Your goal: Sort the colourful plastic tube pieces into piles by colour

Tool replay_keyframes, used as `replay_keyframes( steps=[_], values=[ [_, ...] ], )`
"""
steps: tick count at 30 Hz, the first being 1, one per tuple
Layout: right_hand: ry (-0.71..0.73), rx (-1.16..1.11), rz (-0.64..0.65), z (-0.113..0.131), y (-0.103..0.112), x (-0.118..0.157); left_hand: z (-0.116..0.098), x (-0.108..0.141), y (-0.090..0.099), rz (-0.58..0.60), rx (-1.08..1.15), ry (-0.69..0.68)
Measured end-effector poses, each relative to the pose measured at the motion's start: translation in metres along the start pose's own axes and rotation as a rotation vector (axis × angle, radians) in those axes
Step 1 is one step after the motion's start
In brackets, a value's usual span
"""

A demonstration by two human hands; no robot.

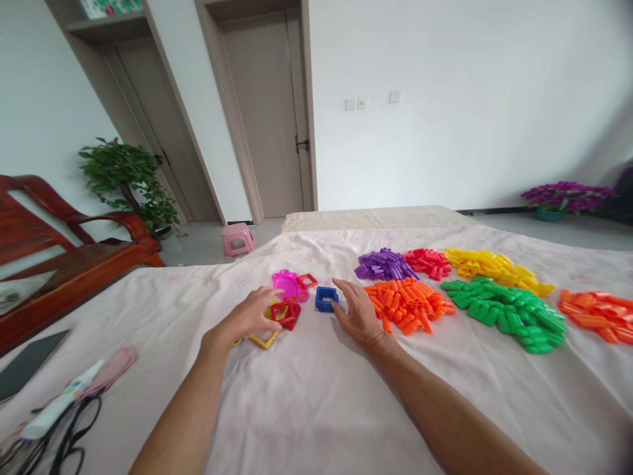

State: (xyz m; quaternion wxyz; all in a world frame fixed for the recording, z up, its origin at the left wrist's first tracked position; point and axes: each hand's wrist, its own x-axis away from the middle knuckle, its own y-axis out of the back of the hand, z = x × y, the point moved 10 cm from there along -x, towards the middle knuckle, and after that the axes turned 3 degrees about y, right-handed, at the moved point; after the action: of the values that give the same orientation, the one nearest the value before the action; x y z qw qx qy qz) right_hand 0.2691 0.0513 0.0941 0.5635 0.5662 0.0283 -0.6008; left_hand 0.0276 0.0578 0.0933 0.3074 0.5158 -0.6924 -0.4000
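Observation:
My left hand (251, 315) is over a loose group of red square frames (291, 323) and yellow square frames (267, 341), thumb and fingers apart. Whether it touches one of them is hard to see. Just behind lies a pink flower-shaped piece (285, 286), with another red square frame (307, 281) at its right edge. A small stack of blue square frames (326, 300) stands on the cloth between the hands. Beside it on the right is my right hand (360, 311), fingers spread, its thumb at the stack's edge.
Piles of purple (383, 264), red (429, 262), yellow (494, 269), orange (410, 305) and green (509, 313) plastic pieces lie to the right, plus more orange ones (598, 315) farther out. Eyeglasses (74, 432), a white tube (62, 402) and a dark flat device (30, 363) lie left.

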Motion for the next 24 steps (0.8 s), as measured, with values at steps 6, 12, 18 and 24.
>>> replay_keyframes(
  steps=[6, 12, 18, 24],
  values=[
    [0.05, -0.032, 0.015, 0.014, 0.006, -0.001, -0.008, -0.013, -0.024, 0.028, 0.006, -0.006],
    [0.072, -0.047, 0.011, 0.015, 0.004, -0.002, 0.01, -0.009, -0.011, -0.009, -0.115, 0.068],
    [0.051, -0.04, -0.011, 0.01, 0.003, -0.002, 0.029, -0.006, 0.001, -0.072, -0.039, 0.182],
    [0.053, -0.048, 0.01, 0.009, -0.001, 0.0, 0.054, -0.007, -0.001, -0.104, 0.112, 0.242]
  ],
)
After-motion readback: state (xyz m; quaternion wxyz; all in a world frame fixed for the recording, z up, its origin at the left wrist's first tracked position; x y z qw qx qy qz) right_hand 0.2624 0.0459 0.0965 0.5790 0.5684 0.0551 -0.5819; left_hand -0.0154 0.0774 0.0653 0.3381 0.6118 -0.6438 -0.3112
